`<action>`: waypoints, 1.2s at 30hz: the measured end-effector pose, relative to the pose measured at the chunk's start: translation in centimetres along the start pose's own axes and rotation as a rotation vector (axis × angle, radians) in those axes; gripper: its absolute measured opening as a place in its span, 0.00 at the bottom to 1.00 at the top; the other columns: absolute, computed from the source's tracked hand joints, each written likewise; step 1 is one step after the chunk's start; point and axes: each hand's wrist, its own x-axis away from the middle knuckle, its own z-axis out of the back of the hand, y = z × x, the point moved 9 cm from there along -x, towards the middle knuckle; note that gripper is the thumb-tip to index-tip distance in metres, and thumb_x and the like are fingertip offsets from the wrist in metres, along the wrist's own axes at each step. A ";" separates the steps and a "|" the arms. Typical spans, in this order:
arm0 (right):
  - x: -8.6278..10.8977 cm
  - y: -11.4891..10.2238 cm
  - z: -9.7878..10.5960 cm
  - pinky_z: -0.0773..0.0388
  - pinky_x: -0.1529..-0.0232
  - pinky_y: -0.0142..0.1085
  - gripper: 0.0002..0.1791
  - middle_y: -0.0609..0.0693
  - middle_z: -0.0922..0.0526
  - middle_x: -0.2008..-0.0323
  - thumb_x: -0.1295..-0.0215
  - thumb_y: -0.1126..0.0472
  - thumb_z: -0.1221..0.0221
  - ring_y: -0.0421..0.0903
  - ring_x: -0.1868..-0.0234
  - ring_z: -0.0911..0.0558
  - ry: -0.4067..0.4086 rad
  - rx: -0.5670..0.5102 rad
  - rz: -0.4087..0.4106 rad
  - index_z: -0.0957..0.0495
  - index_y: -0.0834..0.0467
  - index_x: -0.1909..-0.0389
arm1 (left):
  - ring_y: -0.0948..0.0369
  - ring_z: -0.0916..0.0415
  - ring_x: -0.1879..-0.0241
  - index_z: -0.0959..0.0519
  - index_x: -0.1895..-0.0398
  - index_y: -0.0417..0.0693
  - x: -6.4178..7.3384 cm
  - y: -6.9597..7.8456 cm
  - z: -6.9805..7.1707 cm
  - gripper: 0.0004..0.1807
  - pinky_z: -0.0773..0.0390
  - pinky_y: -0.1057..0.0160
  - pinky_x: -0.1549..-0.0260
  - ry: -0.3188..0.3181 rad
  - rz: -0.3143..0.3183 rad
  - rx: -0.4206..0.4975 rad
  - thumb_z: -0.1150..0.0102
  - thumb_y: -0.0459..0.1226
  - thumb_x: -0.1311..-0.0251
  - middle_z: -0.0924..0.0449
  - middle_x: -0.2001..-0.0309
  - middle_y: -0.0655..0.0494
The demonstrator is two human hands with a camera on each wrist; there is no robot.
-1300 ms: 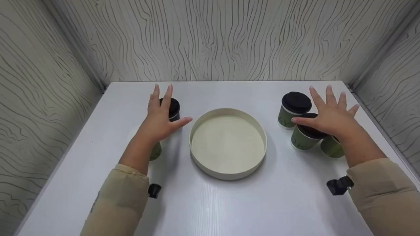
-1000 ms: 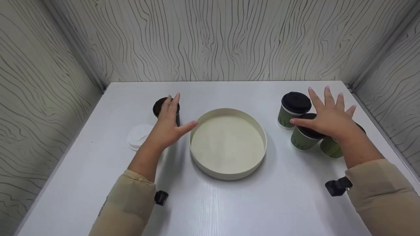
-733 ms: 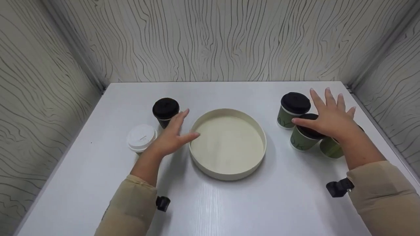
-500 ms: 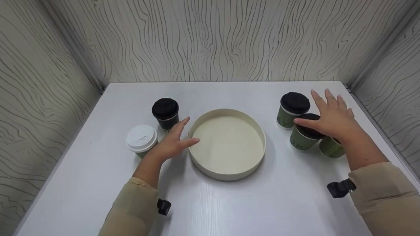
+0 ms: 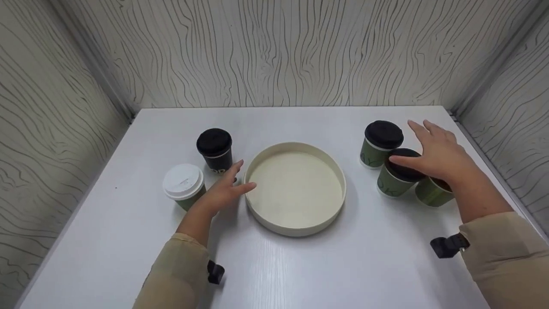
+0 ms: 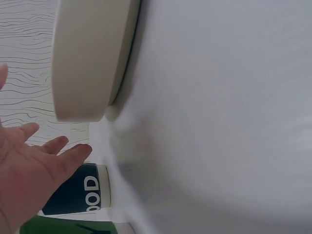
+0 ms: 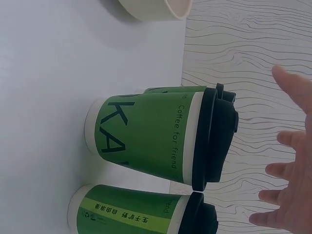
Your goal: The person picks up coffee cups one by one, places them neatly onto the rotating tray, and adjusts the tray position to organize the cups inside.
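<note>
My left hand (image 5: 221,193) hovers beside the left rim of a round cream tray (image 5: 296,232), its fingers extended and holding nothing. Behind that hand stands a dark paper coffee cup (image 5: 218,162) with a black lid; to its left is a green coffee cup (image 5: 183,182) with a white lid. In the right wrist view, my right hand (image 7: 292,170) is spread beyond the lids of the green coffee cups. The head view shows its thumb overlapping the black lid of the middle green cup (image 5: 392,183). Another green cup (image 5: 431,195) is partly hidden by the right hand.
A third black-lidded green cup (image 5: 373,154) stands behind the middle one, close to it. Everything rests on a white table (image 5: 274,274). Wood-grain panels (image 5: 274,51) enclose the back and both sides.
My left hand has come down and toward me from over the dark cup to the tray's left side, uncovering both left cups. The right hand's fingers have drawn closer together with a slight shift right.
</note>
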 end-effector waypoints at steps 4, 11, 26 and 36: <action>0.1 0.1 0.2 0.53 0.52 0.73 0.59 0.66 0.66 0.31 0.53 0.24 0.49 0.74 0.36 0.61 0.008 -0.003 0.003 0.66 0.50 0.28 | 0.45 0.51 0.33 0.54 0.29 0.57 -0.1 -0.9 0.0 0.49 0.45 0.51 0.37 -0.006 0.043 0.047 0.38 0.53 0.49 0.54 0.30 0.48; 0.1 0.4 0.8 0.56 0.49 0.72 0.59 0.66 0.66 0.31 0.52 0.27 0.46 0.75 0.36 0.61 0.022 -0.029 0.014 0.66 0.50 0.28 | 0.48 0.47 0.34 0.55 0.29 0.58 -0.2 -2.1 -0.4 0.51 0.37 0.52 0.41 -0.054 0.058 0.150 0.33 0.46 0.52 0.52 0.31 0.46; 0.3 1.1 0.6 0.55 0.44 0.67 0.57 0.70 0.57 0.33 0.50 0.34 0.42 0.70 0.35 0.56 -0.040 -0.059 0.063 0.58 0.59 0.29 | 0.56 0.34 0.46 0.44 0.32 0.58 -0.4 -4.5 -1.7 0.44 0.26 0.63 0.55 -0.073 0.176 0.393 0.33 0.33 0.52 0.43 0.35 0.48; 0.3 1.1 0.7 0.52 0.41 0.61 0.51 0.69 0.45 0.37 0.51 0.39 0.37 0.67 0.36 0.50 -0.033 -0.066 0.116 0.46 0.66 0.34 | 0.55 0.29 0.49 0.42 0.34 0.60 -0.5 -5.6 -2.2 0.43 0.26 0.61 0.53 -0.065 0.241 0.512 0.34 0.28 0.54 0.41 0.36 0.49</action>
